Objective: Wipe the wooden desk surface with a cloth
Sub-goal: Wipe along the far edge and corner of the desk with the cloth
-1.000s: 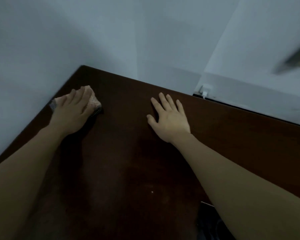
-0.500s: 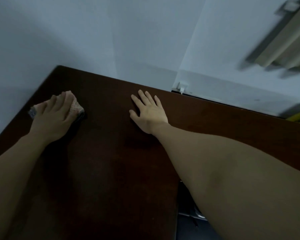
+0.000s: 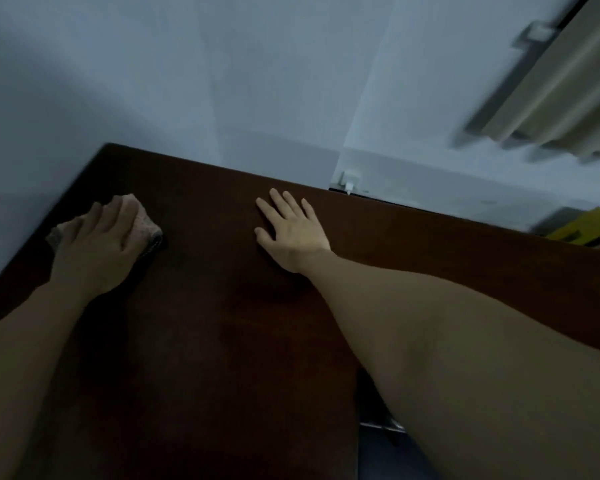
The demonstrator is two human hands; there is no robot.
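Note:
The dark brown wooden desk [image 3: 205, 323] fills the lower part of the view, set into a corner of pale walls. My left hand [image 3: 96, 242] lies flat with straight fingers on a pinkish cloth [image 3: 142, 225] near the desk's left edge, pressing it onto the wood. Most of the cloth is hidden under the hand; its edges show at the fingertips and at the left. My right hand [image 3: 293, 228] rests palm down on the bare wood near the back edge, fingers spread, holding nothing.
A white plug [image 3: 349, 180] sits on the wall just behind the desk's back edge. A yellow object [image 3: 589, 230] stands at the far right. A beige curtain [image 3: 568, 88] hangs at the upper right. Below the desk's front right corner lies dark floor.
The view has swung to the right, bringing the curtain and the yellow object into sight. My left hand with the cloth has slid back along the left edge, away from the far corner. My right hand stays flat.

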